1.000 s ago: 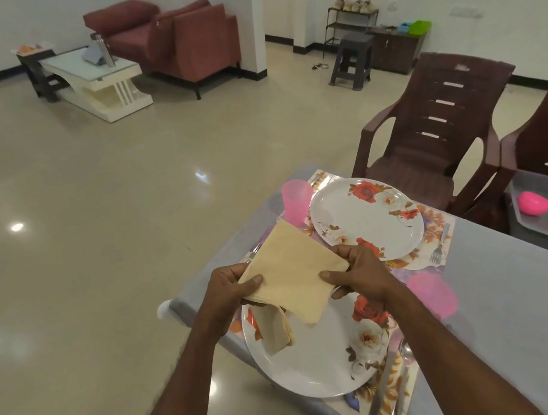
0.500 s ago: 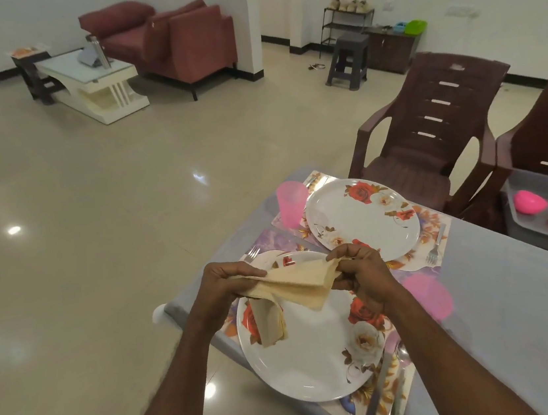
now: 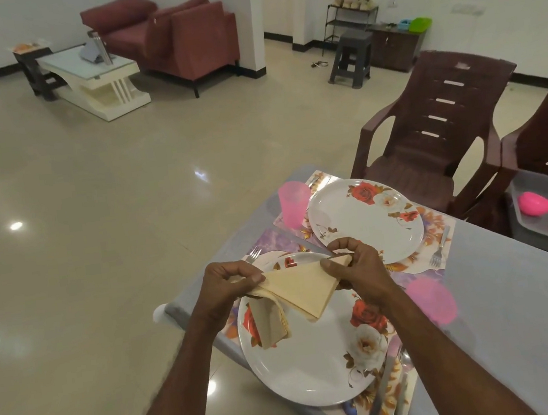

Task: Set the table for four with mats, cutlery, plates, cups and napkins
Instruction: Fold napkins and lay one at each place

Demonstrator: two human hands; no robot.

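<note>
Since a second ago, the napkin [image 3: 301, 285] has gone from a flat, open square held up in the air to a triangle folded corner to corner. The left hand [image 3: 230, 286] pinches the fold's left corner along with the spare napkins [image 3: 271, 321], which hang from that hand over the near plate [image 3: 314, 361]. The right hand [image 3: 355, 266] pinches the right corner between thumb and fingers. The fold appears complete; placing it is likely the next step.

The napkin is held above the near plate's 11 o'clock edge. It is thin, matte, tan and limp, with a crisp crease. The plates are round, glossy and white with rose prints. The far plate [image 3: 365, 218] lies at 1 o'clock with a translucent pink cup [image 3: 294, 205] beside it. The mats [image 3: 438, 249] are printed and wavy-edged. The cutlery [image 3: 384, 397] is polished metal.
</note>
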